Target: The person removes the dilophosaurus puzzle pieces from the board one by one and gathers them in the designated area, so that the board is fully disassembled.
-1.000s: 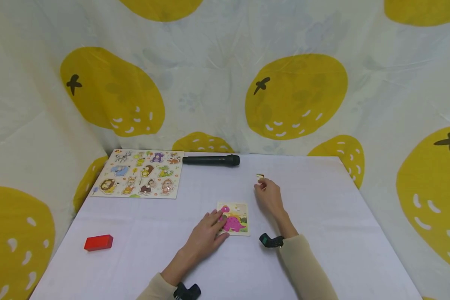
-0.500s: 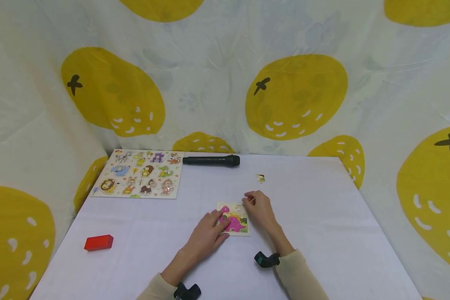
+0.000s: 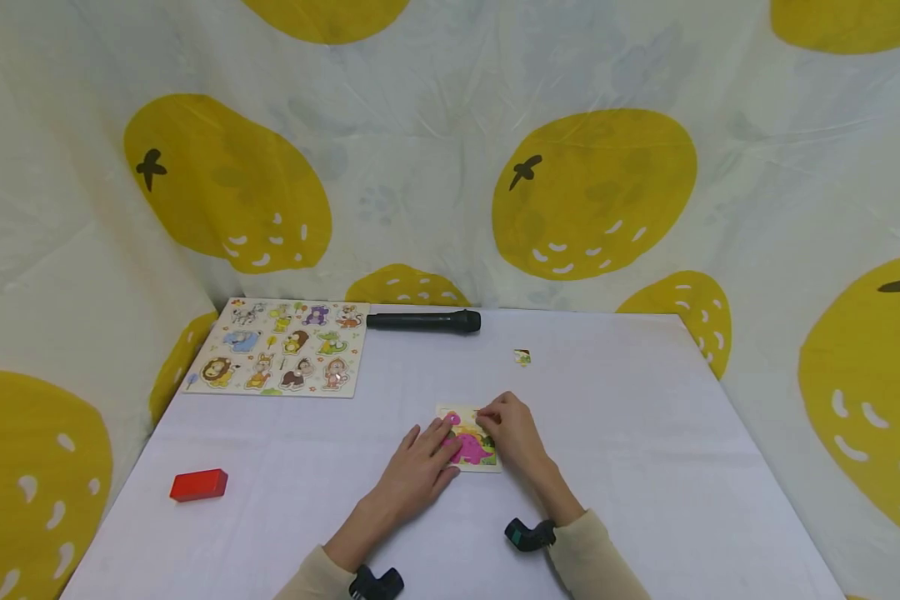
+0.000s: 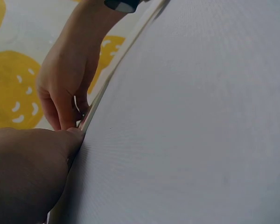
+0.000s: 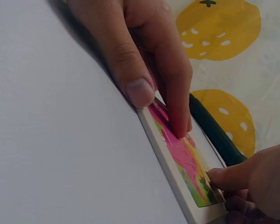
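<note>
A dinosaur jigsaw board is laid flat towards the near middle of the table. Its left side is covered by the left hand, fingers spread over the picture, presumably so that sliding is prevented. The right hand is bent over the far right corner, fingertips drawn together; whether a piece is pinched cannot be told. One loose jigsaw piece is left beyond, seemingly within reach. An animal puzzle board, black microphone and red block are placed aside, apparently to leave working room.
</note>
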`<action>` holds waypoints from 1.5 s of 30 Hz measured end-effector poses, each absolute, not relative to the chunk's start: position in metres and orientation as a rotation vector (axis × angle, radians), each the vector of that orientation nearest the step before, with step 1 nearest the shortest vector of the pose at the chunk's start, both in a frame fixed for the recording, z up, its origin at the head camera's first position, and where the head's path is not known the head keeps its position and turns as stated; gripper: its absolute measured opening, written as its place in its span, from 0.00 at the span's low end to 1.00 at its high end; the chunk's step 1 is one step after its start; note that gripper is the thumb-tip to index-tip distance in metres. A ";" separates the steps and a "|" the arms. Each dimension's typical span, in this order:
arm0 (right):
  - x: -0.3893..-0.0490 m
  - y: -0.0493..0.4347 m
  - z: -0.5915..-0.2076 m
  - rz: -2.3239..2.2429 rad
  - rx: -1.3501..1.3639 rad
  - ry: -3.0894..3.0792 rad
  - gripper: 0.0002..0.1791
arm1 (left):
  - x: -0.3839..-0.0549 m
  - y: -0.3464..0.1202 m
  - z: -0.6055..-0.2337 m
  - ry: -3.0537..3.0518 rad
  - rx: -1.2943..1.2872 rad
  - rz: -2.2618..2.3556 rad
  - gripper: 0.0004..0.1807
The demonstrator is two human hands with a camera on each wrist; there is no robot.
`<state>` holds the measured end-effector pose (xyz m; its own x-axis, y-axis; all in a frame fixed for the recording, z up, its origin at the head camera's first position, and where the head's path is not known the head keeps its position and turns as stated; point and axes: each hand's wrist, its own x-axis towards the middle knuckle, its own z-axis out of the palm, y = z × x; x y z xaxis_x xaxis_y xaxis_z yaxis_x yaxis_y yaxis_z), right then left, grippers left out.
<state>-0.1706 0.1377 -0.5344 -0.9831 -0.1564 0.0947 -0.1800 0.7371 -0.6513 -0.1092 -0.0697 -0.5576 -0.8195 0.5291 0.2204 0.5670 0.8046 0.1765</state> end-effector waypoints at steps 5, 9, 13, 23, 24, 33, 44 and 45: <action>-0.169 0.136 -0.536 1.014 0.325 -2.911 0.06 | -0.110 -0.069 -0.559 -2.833 -0.868 -0.374 0.26; -0.169 0.133 -0.537 0.929 0.373 -2.926 0.05 | -0.110 -0.069 -0.560 -2.829 -0.870 -0.424 0.25; -0.168 0.131 -0.537 0.914 0.365 -2.949 0.05 | -0.110 -0.069 -0.558 -2.836 -0.871 -0.431 0.24; -0.169 0.136 -0.535 1.165 0.269 -2.929 0.05 | -0.110 -0.069 -0.560 -2.822 -0.873 -0.437 0.23; -0.169 0.136 -0.535 1.199 0.260 -2.918 0.05 | -0.109 -0.069 -0.560 -2.818 -0.873 -0.438 0.23; -0.169 0.139 -0.536 1.303 0.242 -2.876 0.12 | -0.110 -0.069 -0.560 -2.810 -0.868 -0.447 0.23; -0.175 0.137 -0.532 1.384 0.188 -2.905 0.08 | -0.109 -0.069 -0.561 -2.828 -0.868 -0.438 0.24; -0.176 0.137 -0.532 1.406 0.176 -2.909 0.08 | -0.109 -0.069 -0.560 -2.833 -0.868 -0.434 0.24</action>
<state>-0.1763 0.1367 -0.5319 -0.9896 -0.1385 -0.0380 -0.0563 0.6173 -0.7847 -0.1094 -0.0688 -0.5603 -0.8223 0.5241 0.2217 0.5665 0.7913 0.2301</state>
